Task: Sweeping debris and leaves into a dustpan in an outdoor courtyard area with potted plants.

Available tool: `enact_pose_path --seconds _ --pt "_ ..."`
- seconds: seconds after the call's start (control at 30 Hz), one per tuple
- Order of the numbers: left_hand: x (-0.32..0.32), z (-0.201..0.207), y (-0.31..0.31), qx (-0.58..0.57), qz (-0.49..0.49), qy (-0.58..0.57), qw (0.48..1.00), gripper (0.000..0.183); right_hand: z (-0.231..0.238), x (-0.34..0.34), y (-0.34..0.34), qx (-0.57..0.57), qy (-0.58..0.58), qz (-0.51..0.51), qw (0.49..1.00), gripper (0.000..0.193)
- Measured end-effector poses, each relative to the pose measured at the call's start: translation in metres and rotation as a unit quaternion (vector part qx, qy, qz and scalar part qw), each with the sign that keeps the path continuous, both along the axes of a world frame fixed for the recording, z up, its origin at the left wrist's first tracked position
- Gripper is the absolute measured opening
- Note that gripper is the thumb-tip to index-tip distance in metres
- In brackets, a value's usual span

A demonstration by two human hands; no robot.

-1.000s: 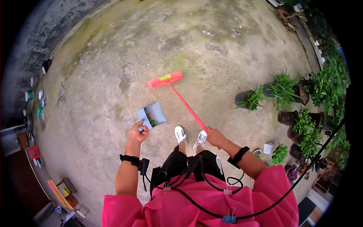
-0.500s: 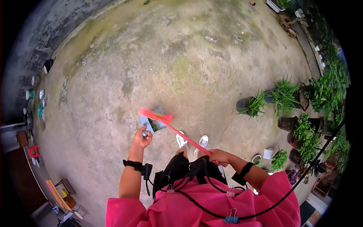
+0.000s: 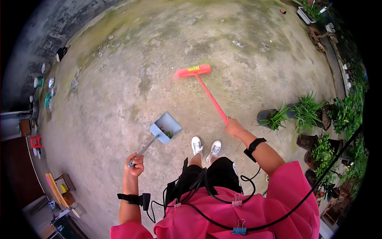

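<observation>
Wrapped round the grey handle of a blue-grey dustpan (image 3: 154, 129), my left hand (image 3: 135, 164) is closed. The pan lies just ahead and left of my feet, its mouth turned away from me. Green leaves (image 3: 168, 134) and some small reddish bits sit inside it. My right hand (image 3: 234, 126) grips the end of a red broom (image 3: 212, 98). Its head, with red bristles and a yellow patch, reaches out ahead of the dustpan, over the concrete. Whether the bristles touch the ground I cannot tell.
Potted plants (image 3: 275, 117) line the right side, near a thin stick on the concrete ground (image 3: 119, 103). At the left stand a red stool (image 3: 36, 142), several buckets (image 3: 38, 82) and a wooden chair (image 3: 59, 189). A black cable (image 3: 302, 199) crosses my front.
The broom has swung from over the dustpan to farther ahead and right. My left hand has drawn back and left, tilting the handle down, so the pan's inside now shows.
</observation>
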State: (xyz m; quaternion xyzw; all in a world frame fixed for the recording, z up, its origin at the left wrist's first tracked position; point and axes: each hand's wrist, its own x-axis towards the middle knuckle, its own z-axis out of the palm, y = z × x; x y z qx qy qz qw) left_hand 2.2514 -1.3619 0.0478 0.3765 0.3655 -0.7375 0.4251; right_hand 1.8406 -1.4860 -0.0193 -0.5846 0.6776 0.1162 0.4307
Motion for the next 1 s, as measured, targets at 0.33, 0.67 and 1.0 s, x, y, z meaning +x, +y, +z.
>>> enact_pose_path --seconds 0.33,0.67,1.0 --pt "-0.039 -0.050 -0.051 0.043 -0.002 -0.076 0.996 0.023 -0.006 0.025 0.101 0.144 -0.096 0.061 0.983 0.038" --pt "-0.046 -0.063 -0.072 0.032 0.000 -0.113 0.993 0.020 0.057 -0.027 0.100 0.339 -0.279 -0.052 0.897 0.021" --pt "-0.060 -0.060 -0.061 0.015 0.011 -0.093 0.995 0.027 -0.018 0.008 0.034 0.039 -0.020 0.111 0.993 0.025"
